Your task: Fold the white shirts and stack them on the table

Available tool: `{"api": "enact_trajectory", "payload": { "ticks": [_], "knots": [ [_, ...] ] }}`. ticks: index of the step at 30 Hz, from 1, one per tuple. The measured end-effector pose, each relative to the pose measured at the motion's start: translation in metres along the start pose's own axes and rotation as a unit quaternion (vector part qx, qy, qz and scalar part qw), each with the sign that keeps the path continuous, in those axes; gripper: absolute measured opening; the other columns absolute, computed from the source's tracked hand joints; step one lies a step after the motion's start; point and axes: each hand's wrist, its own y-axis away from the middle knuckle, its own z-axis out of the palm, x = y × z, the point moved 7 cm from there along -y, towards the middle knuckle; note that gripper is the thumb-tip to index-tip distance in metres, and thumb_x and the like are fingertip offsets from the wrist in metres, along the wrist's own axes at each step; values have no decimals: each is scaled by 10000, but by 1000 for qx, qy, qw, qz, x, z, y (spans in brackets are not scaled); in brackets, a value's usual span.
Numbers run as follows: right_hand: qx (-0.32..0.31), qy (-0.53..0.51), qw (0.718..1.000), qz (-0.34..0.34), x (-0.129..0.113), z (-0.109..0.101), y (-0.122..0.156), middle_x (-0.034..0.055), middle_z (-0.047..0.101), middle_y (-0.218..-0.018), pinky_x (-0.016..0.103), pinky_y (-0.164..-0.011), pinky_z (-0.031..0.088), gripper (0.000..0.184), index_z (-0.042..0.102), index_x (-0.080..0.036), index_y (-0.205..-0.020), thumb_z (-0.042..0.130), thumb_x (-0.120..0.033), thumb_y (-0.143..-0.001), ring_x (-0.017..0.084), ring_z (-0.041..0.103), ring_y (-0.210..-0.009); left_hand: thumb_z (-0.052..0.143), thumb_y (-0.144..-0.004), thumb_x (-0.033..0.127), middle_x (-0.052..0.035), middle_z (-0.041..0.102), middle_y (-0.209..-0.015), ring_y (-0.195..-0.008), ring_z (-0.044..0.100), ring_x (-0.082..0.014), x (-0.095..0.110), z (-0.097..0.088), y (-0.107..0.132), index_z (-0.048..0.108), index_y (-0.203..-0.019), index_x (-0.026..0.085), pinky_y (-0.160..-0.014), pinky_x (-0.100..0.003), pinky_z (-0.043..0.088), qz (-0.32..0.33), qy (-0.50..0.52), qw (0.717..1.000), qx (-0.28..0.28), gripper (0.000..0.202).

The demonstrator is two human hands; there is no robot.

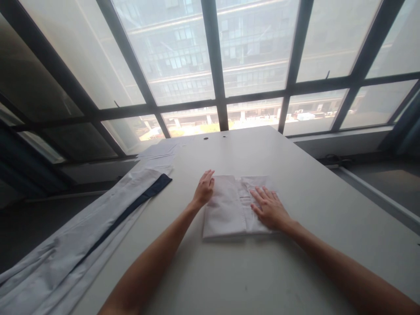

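A white garment [225,210], folded into a flat rectangle, lies on the white table [243,271]; its exact kind does not show. My right hand [269,208] rests flat on the right part of the fabric, fingers spread. At the upper left corner of the folded cloth is my left hand [205,188], with its fingers stretched forward along the edge and nothing gripped in them. A seam or gap runs down the cloth between the two hands. Part of the right side is covered by my right hand and wrist.
Along the table's left edge lie long white garments [108,218] with a dark blue strip [131,208] among them. Several sheets of paper [159,151] sit at the far left corner. Two small dark holes [206,138] mark the far end, before tall windows [177,52].
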Motion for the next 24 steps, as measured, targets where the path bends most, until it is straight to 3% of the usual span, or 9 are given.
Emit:
{"api": "enact_trajectory", "payload": {
  "ticks": [2, 5, 9, 14, 17, 24],
  "knots": [
    [0, 3, 1000, 2, 0, -1, 0, 54, 250, -1659, 552, -1213, 154, 614, 329, -251, -1577, 346, -481, -1008, 329, 186, -1521, 368, -1008, 309, -164, 563, -1424, -1360, 478, -235, -20, -5, -14, 522, -1410, 119, -1168, -413, 337, -54, 86, 995, -1, 471],
    [-2, 2, 1000, 6, 1, -1, 0, 55, 255, -1657, 549, -1213, 163, 607, 340, -248, -1573, 343, -476, -1010, 325, 192, -1520, 395, -1001, 419, -168, 672, -1237, -1103, 634, -232, -42, -3, -27, 557, -1366, 109, -959, -372, 502, -106, 177, 978, -40, 505],
    [-9, 5, 1000, 7, 1, 0, -1, 61, 263, -1654, 540, -1215, 173, 601, 355, -240, -1566, 341, -470, -1011, 314, 198, -1521, 419, -971, 513, -101, 709, -1030, -839, 639, -182, -50, 4, -32, 614, -1306, 114, -742, -289, 514, -105, 206, 971, -59, 556],
    [-13, 16, 1000, 8, 2, 1, -1, 54, 249, -1658, 544, -1215, 179, 599, 347, -250, -1570, 334, -473, -1015, 311, 187, -1525, 493, -920, 545, -70, 696, -1020, -913, 596, -186, -49, 11, -29, 686, -1193, 126, -799, -269, 478, -85, 225, 969, -65, 536],
    [-17, 14, 1000, 4, 3, 1, -1, 45, 243, -1658, 545, -1215, 181, 599, 345, -250, -1573, 333, -468, -1015, 313, 182, -1527, 478, -912, 611, -60, 690, -961, -840, 595, -174, -48, 13, -28, 668, -1241, 130, -747, -255, 472, -79, 264, 956, -97, 614],
    [-31, 0, 998, -63, 8, -6, 0, 24, 263, -1650, 512, -1224, 177, 597, 347, -266, -1571, 351, -486, -1015, 274, 173, -1534, 551, -877, 636, -51, 676, -834, -782, 589, -192, -44, 11, -24, 746, -1051, 146, -714, -277, 468, -78, 277, 953, -97, 556]
  ]
}}
